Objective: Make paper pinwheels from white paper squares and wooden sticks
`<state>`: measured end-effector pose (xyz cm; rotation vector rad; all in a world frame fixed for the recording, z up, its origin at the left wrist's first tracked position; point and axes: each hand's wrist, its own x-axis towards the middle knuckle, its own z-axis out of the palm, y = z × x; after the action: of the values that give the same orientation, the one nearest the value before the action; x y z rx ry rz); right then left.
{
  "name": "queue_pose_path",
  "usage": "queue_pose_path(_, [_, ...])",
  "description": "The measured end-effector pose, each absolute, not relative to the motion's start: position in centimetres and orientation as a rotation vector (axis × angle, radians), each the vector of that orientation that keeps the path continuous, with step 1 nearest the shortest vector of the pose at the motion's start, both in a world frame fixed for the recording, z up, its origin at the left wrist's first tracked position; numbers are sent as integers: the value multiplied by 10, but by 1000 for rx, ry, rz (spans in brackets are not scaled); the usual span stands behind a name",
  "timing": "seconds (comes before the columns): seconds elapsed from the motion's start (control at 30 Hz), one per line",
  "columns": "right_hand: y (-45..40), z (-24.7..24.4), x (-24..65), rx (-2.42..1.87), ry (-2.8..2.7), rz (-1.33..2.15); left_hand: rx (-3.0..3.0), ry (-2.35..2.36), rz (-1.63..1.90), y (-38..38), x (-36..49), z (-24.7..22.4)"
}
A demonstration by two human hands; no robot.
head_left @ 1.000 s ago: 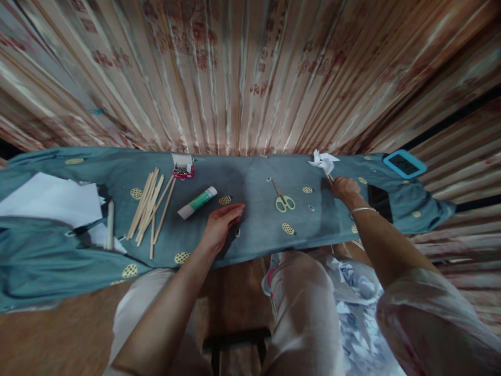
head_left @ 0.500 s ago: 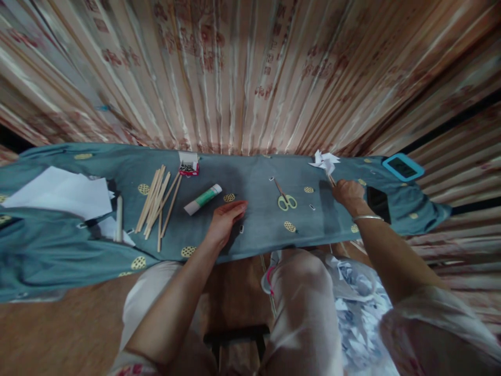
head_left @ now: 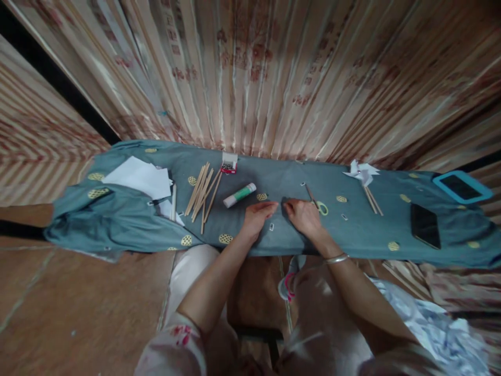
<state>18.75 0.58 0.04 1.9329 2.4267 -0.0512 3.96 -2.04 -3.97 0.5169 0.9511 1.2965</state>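
My left hand (head_left: pixel 258 216) is just above the middle of the cloth-covered table (head_left: pixel 282 237), its fingers stretched loosely forward and nothing visible in them. Close beside it on the right is my right hand (head_left: pixel 305 215), its fingers curled in and no object showing. The two hands do not touch. Partly hidden behind the right hand lies a pair of scissors (head_left: pixel 322 208) with pale green handles. A green-and-white glue stick (head_left: pixel 239 195) rests just left of my left hand. Farther right, a white paper pinwheel (head_left: pixel 362 171) lies with wooden sticks (head_left: pixel 371 199).
Left of the glue stick are several loose wooden sticks (head_left: pixel 201 190) and a small open red-and-white box (head_left: pixel 229 166) of small dark pieces. White paper sheets (head_left: pixel 139 177) and a white rod (head_left: pixel 174 202) lie farther left. A black phone (head_left: pixel 425 225) and blue-framed device (head_left: pixel 462 187) lie at the right.
My right hand has let go of the pinwheel's sticks and moved left, beside my left hand. The pinwheel now lies on the table. The camera view has turned left.
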Motion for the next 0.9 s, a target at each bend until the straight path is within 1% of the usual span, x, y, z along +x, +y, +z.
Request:
queue_pose_path(0.2, [6, -15, 153, 1947, 2548, -207, 544, 947, 1353, -22, 28, -35])
queue_pose_path(0.43, [8, -32, 152, 2022, 2689, -360, 615, 1009, 1337, -27, 18, -33])
queue_pose_path(0.53, [13, -33, 152, 2046, 2674, -413, 714, 1061, 1304, -39, 16, -23])
queue_pose_path(0.63, [17, -32, 151, 2071, 2649, -436, 938, 1028, 1302, -63, 15, 4])
queue_pose_path(0.8, [20, -34, 150, 2068, 2670, -423, 1159, 777, 1285, -113, 7, 70])
queue_pose_path(0.9, [21, -36, 151, 2051, 2669, -415, 1319, 678, 1329, -142, -7, 100])
